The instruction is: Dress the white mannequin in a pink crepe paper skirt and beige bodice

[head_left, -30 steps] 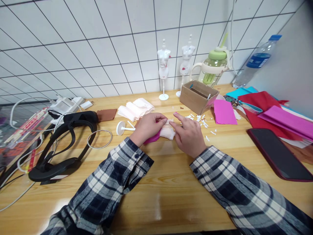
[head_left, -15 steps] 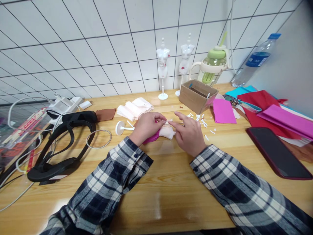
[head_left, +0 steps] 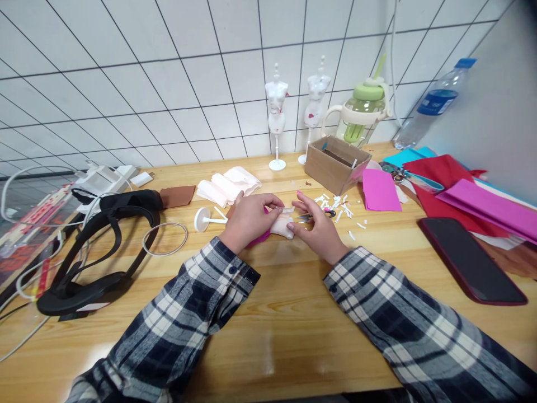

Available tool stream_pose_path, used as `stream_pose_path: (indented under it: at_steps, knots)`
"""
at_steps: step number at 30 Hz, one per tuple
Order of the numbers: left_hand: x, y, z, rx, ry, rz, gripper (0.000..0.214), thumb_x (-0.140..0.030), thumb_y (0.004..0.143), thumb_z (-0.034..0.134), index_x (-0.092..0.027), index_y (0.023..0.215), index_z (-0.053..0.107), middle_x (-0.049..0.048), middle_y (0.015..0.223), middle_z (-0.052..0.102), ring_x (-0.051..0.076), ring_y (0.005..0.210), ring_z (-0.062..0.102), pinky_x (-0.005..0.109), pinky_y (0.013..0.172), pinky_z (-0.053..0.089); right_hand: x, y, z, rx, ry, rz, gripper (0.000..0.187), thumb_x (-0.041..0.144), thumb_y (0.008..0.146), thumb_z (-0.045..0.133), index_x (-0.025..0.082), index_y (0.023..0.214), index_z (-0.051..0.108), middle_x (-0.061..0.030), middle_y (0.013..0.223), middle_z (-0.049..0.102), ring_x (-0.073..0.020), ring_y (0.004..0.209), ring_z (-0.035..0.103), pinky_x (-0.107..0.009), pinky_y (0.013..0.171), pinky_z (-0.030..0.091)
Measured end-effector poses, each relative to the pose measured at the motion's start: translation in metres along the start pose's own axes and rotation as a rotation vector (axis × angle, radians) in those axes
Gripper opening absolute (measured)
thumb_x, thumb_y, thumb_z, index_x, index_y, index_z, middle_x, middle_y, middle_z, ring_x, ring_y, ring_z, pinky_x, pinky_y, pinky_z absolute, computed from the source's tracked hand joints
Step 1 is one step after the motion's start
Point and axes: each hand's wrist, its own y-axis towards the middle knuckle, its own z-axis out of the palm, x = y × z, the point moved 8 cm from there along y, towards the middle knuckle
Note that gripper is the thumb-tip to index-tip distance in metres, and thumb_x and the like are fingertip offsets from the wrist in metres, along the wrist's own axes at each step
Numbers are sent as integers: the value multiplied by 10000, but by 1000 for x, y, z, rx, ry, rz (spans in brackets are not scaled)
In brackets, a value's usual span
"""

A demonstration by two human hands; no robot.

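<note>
My left hand (head_left: 251, 220) is closed around a small white mannequin (head_left: 282, 228) that lies on its side, its round stand base (head_left: 202, 219) sticking out to the left. Magenta cloth (head_left: 260, 238) wraps its lower part, mostly under my left hand. A pale strip (head_left: 287, 210) lies across the torso near my left fingertips. At the torso's right end is my right hand (head_left: 319, 232), thumb and fingers apart, the thumb close to or touching the mannequin. Small scissors (head_left: 330, 213) lie partly hidden behind my right hand.
White scraps (head_left: 346, 210) lie right of my hands. Behind stand two mannequins (head_left: 277, 115), a cardboard box (head_left: 331, 170) and a green-lidded cup (head_left: 363, 112). Pale cloth (head_left: 229, 186) and a black headset (head_left: 100, 252) are left; a phone (head_left: 472, 260) and coloured felt (head_left: 444, 184) are right.
My right hand's index finger has drawn back from the pale strip, and its thumb has come to the mannequin's end. The scissors now show behind that hand. My left hand keeps its hold.
</note>
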Motion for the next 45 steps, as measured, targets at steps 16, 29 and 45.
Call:
stream_pose_path:
  at_steps: [16, 29, 45]
  knots:
    - [-5, -18, 2, -38, 30, 87, 145, -346, 865, 579, -291, 858, 713, -39, 895, 763, 205, 908, 660, 618, 1139, 26, 2, 1, -2, 9, -13, -47, 220, 303, 799, 666, 197, 989, 703, -55, 977, 730, -198, 847, 664, -342, 797, 526]
    - [-5, -45, 7, -54, 131, 309, 123, -304, 885, 592, -289, 904, 713, -31, 932, 759, 183, 956, 664, 606, 1151, -87, 1, -8, 17, 276, -288, -204, 560, 293, 805, 675, 211, 1331, 501, -76, 1255, 652, -226, 1091, 636, -367, 946, 503]
    - [-22, -62, 8, -176, 394, 683, 164, -276, 924, 571, -322, 890, 724, -85, 970, 769, 168, 953, 663, 649, 1161, -67, 7, -8, 17, 324, -399, -270, 452, 305, 852, 638, 241, 1295, 574, -61, 1251, 663, -242, 1100, 633, -393, 955, 492]
